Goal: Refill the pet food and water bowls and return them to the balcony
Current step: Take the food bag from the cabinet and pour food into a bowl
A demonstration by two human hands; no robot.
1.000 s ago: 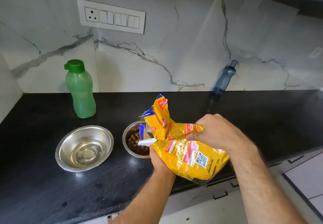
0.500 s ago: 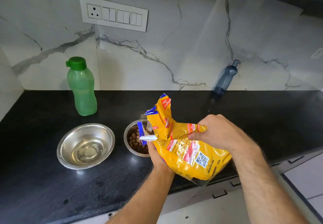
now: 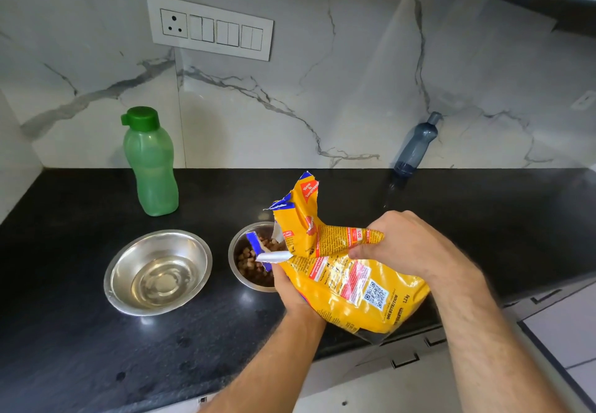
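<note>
Hidden or unclear: near rim of the small steel bowl with brown kibble (image 3: 250,261) covered by the bag and the left hand. Left hand (image 3: 290,287) fingers mostly out of sight under the bag; only back of hand and wrist show. Small print on the bag unreadable apart from a QR square. Grey translucent bottle (image 3: 416,145) leans at the marble wall (image 3: 322,58); contents not discernible.

Yellow crinkled plastic pet food bag with red and blue print (image 3: 348,280): tilted, torn open mouth over the kibble bowl, neck bunched and twisted midway, lower end hanging past the front edge of the black stone counter (image 3: 80,332). Bowl partly filled with brown chunks.

Grip: right hand (image 3: 403,245) curled round the bunched neck, thumb pressing beneath. Left hand cups the bag's underside next to the bowl; curl of its fingers cannot be told for sure.

Wide steel bowl holding clear water (image 3: 158,272) stands left of the kibble bowl, apart. Green capped plastic bottle (image 3: 150,161) upright behind it. White switch panel (image 3: 209,27) on the wall.
</note>
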